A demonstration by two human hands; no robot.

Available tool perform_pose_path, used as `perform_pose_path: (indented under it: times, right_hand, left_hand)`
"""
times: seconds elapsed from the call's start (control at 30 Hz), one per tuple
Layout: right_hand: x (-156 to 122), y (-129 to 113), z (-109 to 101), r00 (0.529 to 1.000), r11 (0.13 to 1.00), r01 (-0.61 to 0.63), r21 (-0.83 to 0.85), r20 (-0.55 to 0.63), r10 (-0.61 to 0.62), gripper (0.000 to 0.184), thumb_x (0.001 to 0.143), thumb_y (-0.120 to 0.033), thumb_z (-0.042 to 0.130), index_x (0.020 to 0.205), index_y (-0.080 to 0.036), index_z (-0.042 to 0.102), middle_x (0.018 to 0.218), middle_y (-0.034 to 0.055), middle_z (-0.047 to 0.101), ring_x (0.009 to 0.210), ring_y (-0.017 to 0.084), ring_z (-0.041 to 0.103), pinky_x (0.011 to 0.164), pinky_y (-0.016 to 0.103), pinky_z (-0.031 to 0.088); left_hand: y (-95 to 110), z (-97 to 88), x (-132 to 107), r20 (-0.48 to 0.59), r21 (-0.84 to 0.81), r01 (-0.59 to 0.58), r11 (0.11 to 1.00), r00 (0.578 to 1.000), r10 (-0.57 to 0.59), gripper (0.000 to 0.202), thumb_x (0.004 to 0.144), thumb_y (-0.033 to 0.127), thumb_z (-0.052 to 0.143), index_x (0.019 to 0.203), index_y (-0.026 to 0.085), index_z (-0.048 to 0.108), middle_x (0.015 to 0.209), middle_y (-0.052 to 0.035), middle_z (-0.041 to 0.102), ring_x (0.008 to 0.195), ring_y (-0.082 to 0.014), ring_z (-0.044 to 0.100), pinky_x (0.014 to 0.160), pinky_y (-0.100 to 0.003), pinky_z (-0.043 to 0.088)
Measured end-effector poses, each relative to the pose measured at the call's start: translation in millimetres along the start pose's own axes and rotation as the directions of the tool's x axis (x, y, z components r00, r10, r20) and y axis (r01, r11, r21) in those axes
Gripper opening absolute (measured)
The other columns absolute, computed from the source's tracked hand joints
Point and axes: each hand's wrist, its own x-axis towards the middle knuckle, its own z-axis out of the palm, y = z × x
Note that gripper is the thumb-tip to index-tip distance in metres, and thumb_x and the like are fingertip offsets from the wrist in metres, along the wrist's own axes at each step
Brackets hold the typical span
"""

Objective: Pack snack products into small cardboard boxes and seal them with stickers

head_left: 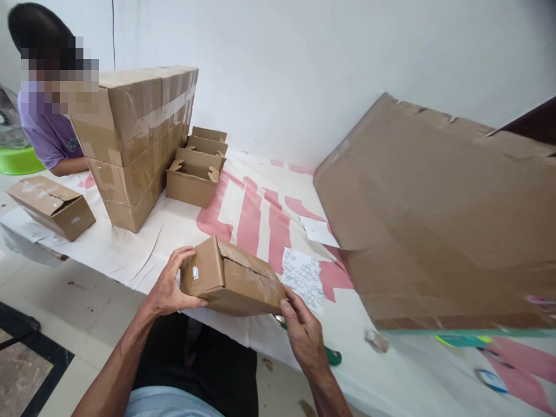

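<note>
Between my two hands is a closed brown cardboard box point(249, 289) with clear tape along its top seam and a small white label on its left end. My left hand point(176, 284) grips that labelled end, thumb below and fingers over the far edge. At the opposite end, my right hand point(302, 327) holds the lower right corner, with the thumb on the near side. The box is tilted over the front edge of the table. A sheet of stickers point(303, 278) lies just beyond it. A green-handled tool point(333, 356), partly hidden, is by my right wrist.
Taped boxes point(134, 145) form a tall stack at the left, beside several open boxes point(191, 179). Another closed box point(52, 205) sits at the table's left end. A large cardboard sheet point(434, 231) leans at the right. A person in purple point(52, 133) is behind the stack.
</note>
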Motion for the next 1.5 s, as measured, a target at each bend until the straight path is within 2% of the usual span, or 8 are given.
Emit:
perform_pose_path:
  times: [0.23, 0.4, 0.5, 0.6, 0.87, 1.33, 1.43, 1.5]
  right_hand:
    - [6, -63, -11, 0.935, 0.930, 0.298, -0.216, -0.131, -0.331, 0.038, 0.098, -0.051, 0.060, 0.117, -0.021, 0.075, 0.116, 0.0128, 0.074, 0.101, 0.029, 0.070, 0.088, 0.049, 0.060]
    - [13, -166, -9, 0.621, 0.592, 0.783, -0.189, 0.211, -0.754, 0.015, 0.100, -0.024, 0.063, 0.110, -0.027, 0.075, 0.102, 0.0082, 0.073, 0.098, 0.027, 0.068, 0.088, 0.048, 0.059]
    - [26, -203, 4, 0.393, 0.390, 0.915, -0.106, 0.456, -0.799, 0.017, 0.102, -0.016, 0.059, 0.099, -0.024, 0.073, 0.096, 0.0064, 0.072, 0.091, 0.023, 0.065, 0.082, 0.042, 0.059]
    - [39, -215, 19, 0.288, 0.270, 0.954, -0.129, 0.641, -0.711, 0.019, 0.099, -0.012, 0.060, 0.087, -0.021, 0.072, 0.091, 0.0069, 0.070, 0.090, 0.023, 0.062, 0.085, 0.041, 0.057]
    - [50, -210, 36, 0.254, 0.156, 0.967, -0.203, 0.837, -0.485, 0.010, 0.086, -0.009, 0.075, 0.083, -0.018, 0.071, 0.092, 0.0067, 0.071, 0.090, 0.024, 0.061, 0.088, 0.040, 0.047]
    - [52, -200, 38, 0.274, 0.153, 0.962, -0.228, 0.835, -0.477, 0.022, 0.087, 0.002, 0.063, 0.088, -0.019, 0.070, 0.098, 0.0097, 0.072, 0.097, 0.026, 0.063, 0.091, 0.040, 0.049]
    - [58, -206, 39, 0.312, 0.265, 0.944, -0.195, 0.789, -0.529, 0.021, 0.093, -0.003, 0.057, 0.085, -0.020, 0.068, 0.091, 0.0093, 0.071, 0.088, 0.023, 0.063, 0.084, 0.038, 0.051]
    - [64, -213, 36, 0.410, 0.456, 0.880, -0.133, 0.695, -0.590, 0.022, 0.098, -0.011, 0.053, 0.083, -0.020, 0.065, 0.086, 0.0065, 0.068, 0.080, 0.020, 0.062, 0.077, 0.034, 0.051]
  left_hand:
    - [10, 12.3, 1, -0.052, 0.053, -0.053, 0.997, 0.997, 0.055, 0.094, 0.057, 0.031, 0.100, 0.138, 0.024, 0.054, 0.155, -0.0194, 0.049, 0.147, -0.0406, 0.046, 0.122, -0.059, 0.040]
    - [23, 22.6, 7, -0.051, 0.148, -0.099, 0.984, 0.993, 0.108, 0.097, 0.053, 0.027, 0.100, 0.138, 0.024, 0.052, 0.152, -0.0193, 0.050, 0.146, -0.0417, 0.046, 0.120, -0.059, 0.041]
    - [31, 28.6, 9, -0.052, 0.183, -0.111, 0.977, 0.991, 0.122, 0.098, 0.052, 0.027, 0.101, 0.137, 0.024, 0.052, 0.151, -0.0192, 0.049, 0.145, -0.0421, 0.045, 0.119, -0.059, 0.042]
    - [38, 31.6, 11, -0.052, 0.194, -0.084, 0.977, 0.994, 0.096, 0.095, 0.054, 0.028, 0.100, 0.136, 0.024, 0.053, 0.150, -0.0185, 0.049, 0.144, -0.0420, 0.045, 0.118, -0.060, 0.042]
    - [46, 31.7, 13, -0.047, 0.182, -0.069, 0.981, 0.996, 0.078, 0.092, 0.054, 0.026, 0.098, 0.137, 0.024, 0.056, 0.148, -0.0174, 0.052, 0.143, -0.0420, 0.047, 0.118, -0.060, 0.042]
    - [49, 33.1, 15, -0.024, 0.185, -0.076, 0.980, 0.996, 0.081, 0.096, 0.055, 0.026, 0.097, 0.139, 0.025, 0.053, 0.151, -0.0180, 0.050, 0.145, -0.0426, 0.044, 0.118, -0.061, 0.040]
    - [50, 33.9, 15, -0.016, 0.194, -0.086, 0.977, 0.996, 0.090, 0.094, 0.056, 0.026, 0.097, 0.139, 0.025, 0.052, 0.151, -0.0183, 0.049, 0.145, -0.0420, 0.044, 0.118, -0.061, 0.040]
    - [51, 33.8, 16, -0.018, 0.206, -0.084, 0.975, 0.996, 0.090, 0.094, 0.055, 0.025, 0.098, 0.137, 0.025, 0.052, 0.150, -0.0183, 0.050, 0.144, -0.0417, 0.045, 0.117, -0.060, 0.041]
